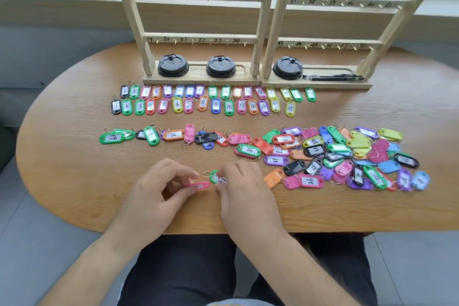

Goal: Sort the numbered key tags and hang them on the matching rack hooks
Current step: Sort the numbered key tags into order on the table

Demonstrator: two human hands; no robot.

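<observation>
Head view: two key tags held near the front desk edge.
The left hand (159, 187) pinches a pink tag (199, 185) and the right hand (239, 190) pinches a green tag (215, 176); read both numbers before placing them. Bare desk (74, 171) lies to the left, the unsorted pile (347, 154) crowds the right, and the rack (198, 38) stands behind.

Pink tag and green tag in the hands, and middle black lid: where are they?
pink tag (198, 185): head view, white label.
green tag (213, 177): head view, green end.
middle black lid (221, 66): head view, top centre.
</observation>
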